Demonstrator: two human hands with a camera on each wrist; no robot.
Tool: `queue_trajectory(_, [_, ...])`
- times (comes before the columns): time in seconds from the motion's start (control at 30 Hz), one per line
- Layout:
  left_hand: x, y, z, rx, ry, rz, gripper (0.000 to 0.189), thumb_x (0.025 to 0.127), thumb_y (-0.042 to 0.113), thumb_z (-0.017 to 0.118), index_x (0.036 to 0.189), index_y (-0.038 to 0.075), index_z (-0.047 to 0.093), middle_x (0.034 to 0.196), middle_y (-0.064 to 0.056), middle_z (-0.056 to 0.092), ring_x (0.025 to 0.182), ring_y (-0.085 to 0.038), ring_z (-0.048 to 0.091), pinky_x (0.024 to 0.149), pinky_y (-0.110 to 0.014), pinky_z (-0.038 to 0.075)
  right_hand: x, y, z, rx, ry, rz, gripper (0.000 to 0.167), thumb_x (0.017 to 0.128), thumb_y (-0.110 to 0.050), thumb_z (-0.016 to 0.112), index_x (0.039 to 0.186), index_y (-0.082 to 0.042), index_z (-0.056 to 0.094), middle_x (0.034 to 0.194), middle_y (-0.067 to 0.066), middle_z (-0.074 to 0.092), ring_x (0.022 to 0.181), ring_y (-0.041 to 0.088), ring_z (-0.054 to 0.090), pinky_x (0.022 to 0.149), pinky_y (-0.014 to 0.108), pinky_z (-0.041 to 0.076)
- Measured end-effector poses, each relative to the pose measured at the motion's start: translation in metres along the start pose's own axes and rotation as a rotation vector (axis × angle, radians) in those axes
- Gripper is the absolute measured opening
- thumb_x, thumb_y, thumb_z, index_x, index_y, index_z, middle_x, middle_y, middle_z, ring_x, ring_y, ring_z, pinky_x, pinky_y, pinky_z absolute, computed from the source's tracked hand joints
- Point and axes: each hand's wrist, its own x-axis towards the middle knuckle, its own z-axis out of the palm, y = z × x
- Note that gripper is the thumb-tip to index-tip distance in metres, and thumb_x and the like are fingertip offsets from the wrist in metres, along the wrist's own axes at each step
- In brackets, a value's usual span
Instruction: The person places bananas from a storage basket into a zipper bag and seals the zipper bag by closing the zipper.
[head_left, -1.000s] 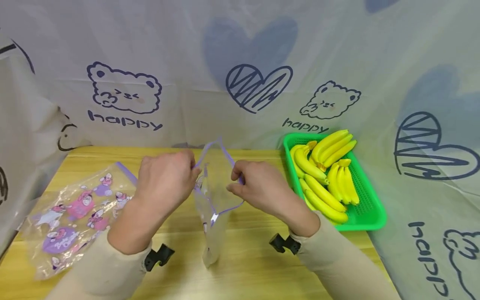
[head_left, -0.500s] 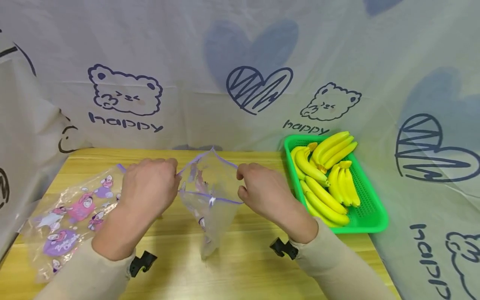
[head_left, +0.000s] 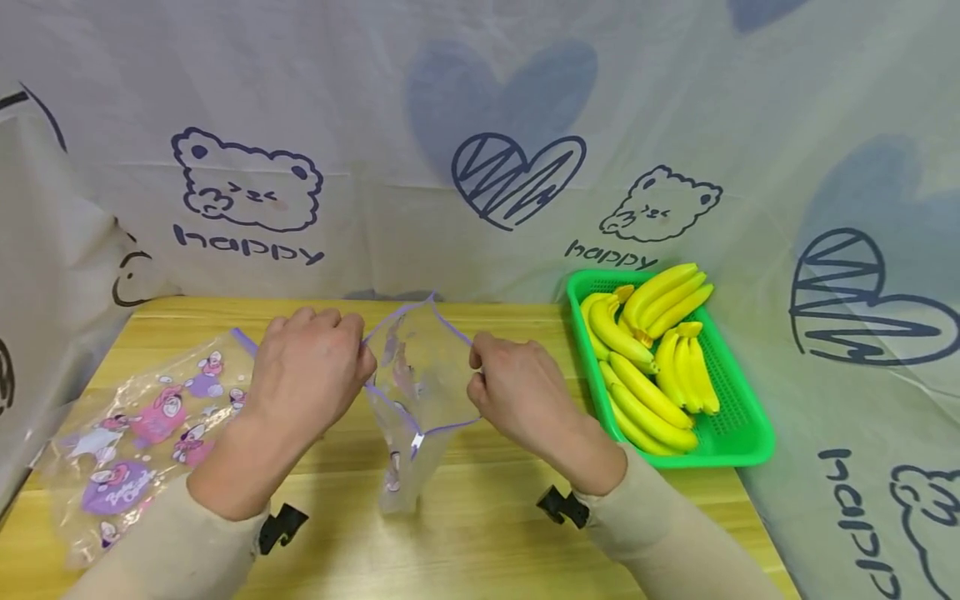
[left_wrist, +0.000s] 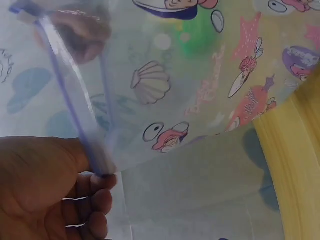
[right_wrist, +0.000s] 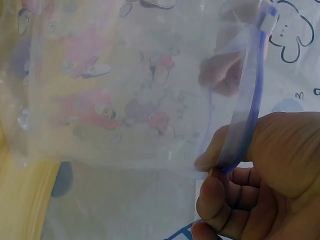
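Observation:
A clear zip bag with a purple zip edge and printed cartoon figures hangs between my two hands, its mouth spread wide. My left hand pinches one side of the zip edge between thumb and fingers. On the other side, my right hand pinches the edge the same way. The white slider sits on the near edge of the mouth. In the left wrist view the bag's printed wall shows shells and starfish. In the right wrist view the purple zip strip runs down into my fingers.
A second printed zip bag lies flat on the wooden table at left, partly under my left forearm. At right stands a green basket with several bunches of yellow bananas. A printed cloth hangs behind the table.
My left hand has moved left from one second ago, and the right slightly right, so the bag's mouth is wider. The second bag and basket stay put.

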Motion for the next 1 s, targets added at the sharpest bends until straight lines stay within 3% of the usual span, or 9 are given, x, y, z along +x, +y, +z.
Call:
queue_trajectory(0.1, [-0.001, -0.001, -0.003, 0.002, -0.06, -0.017, 0.034, 0.086, 0.006, 0.058, 0.061, 0.014, 0.037, 0.055, -0.002, 0.037, 0.053, -0.025, 0.037, 0.052, -0.035, 0.027, 0.0, 0.002, 0.0, 0.0, -0.01, 0.026, 0.012, 0.088, -0.008, 0.068, 0.1, -0.008, 0.065, 0.068, -0.002, 0.061, 0.054, 0.018, 0.054, 0.063, 0.039, 0.051])
queue_trajectory(0.2, [0.0, 0.001, -0.005, 0.015, -0.112, 0.006, 0.035, 0.089, 0.006, 0.058, 0.06, 0.014, 0.04, 0.054, -0.001, 0.038, 0.051, -0.025, 0.04, 0.051, -0.035, 0.029, 0.001, 0.004, 0.002, 0.023, -0.024, 0.032, 0.017, 0.088, -0.008, 0.067, 0.104, -0.007, 0.063, 0.065, -0.003, 0.057, 0.051, 0.017, 0.049, 0.056, 0.035, 0.047])
queue_trajectory(0.33, [-0.001, -0.003, -0.008, 0.029, -0.154, -0.018, 0.033, 0.09, 0.004, 0.057, 0.061, 0.013, 0.044, 0.055, -0.001, 0.042, 0.051, -0.025, 0.043, 0.049, -0.036, 0.032, 0.002, 0.008, 0.003, 0.022, -0.048, 0.039, 0.015, 0.089, -0.007, 0.067, 0.104, -0.006, 0.064, 0.068, 0.0, 0.06, 0.053, 0.018, 0.053, 0.053, 0.034, 0.047])
queue_trajectory(0.43, [-0.003, -0.008, -0.01, 0.03, -0.129, -0.045, 0.035, 0.087, 0.0, 0.056, 0.058, 0.013, 0.041, 0.053, -0.001, 0.039, 0.049, -0.024, 0.04, 0.046, -0.035, 0.03, 0.002, 0.014, 0.003, -0.008, -0.059, 0.072, 0.014, 0.089, -0.006, 0.068, 0.102, -0.006, 0.065, 0.07, 0.001, 0.063, 0.057, 0.018, 0.055, 0.056, 0.035, 0.05])
queue_trajectory(0.53, [-0.003, -0.007, -0.008, 0.016, -0.088, -0.015, 0.034, 0.088, 0.001, 0.058, 0.059, 0.012, 0.044, 0.054, -0.001, 0.038, 0.05, -0.024, 0.039, 0.046, -0.034, 0.028, 0.0, 0.018, 0.003, -0.016, -0.067, 0.082, 0.011, 0.09, -0.009, 0.068, 0.1, -0.008, 0.065, 0.07, -0.001, 0.062, 0.058, 0.017, 0.054, 0.057, 0.036, 0.05])
queue_trajectory(0.7, [-0.001, 0.003, 0.0, -0.03, -0.044, 0.017, 0.029, 0.089, 0.008, 0.068, 0.066, 0.01, 0.052, 0.059, -0.003, 0.046, 0.058, -0.027, 0.044, 0.055, -0.035, 0.031, 0.001, 0.013, 0.008, 0.003, -0.045, 0.005, 0.006, 0.091, -0.012, 0.066, 0.096, -0.009, 0.066, 0.075, -0.001, 0.064, 0.06, 0.017, 0.055, 0.064, 0.038, 0.049])
queue_trajectory(1.0, [0.0, 0.007, 0.011, -0.093, -0.001, 0.043, 0.029, 0.084, 0.003, 0.063, 0.064, 0.012, 0.044, 0.058, 0.0, 0.038, 0.059, -0.025, 0.038, 0.06, -0.035, 0.028, 0.002, 0.009, 0.013, -0.01, -0.011, -0.029, 0.004, 0.091, -0.012, 0.068, 0.093, -0.01, 0.065, 0.079, 0.002, 0.064, 0.064, 0.019, 0.057, 0.064, 0.036, 0.046])
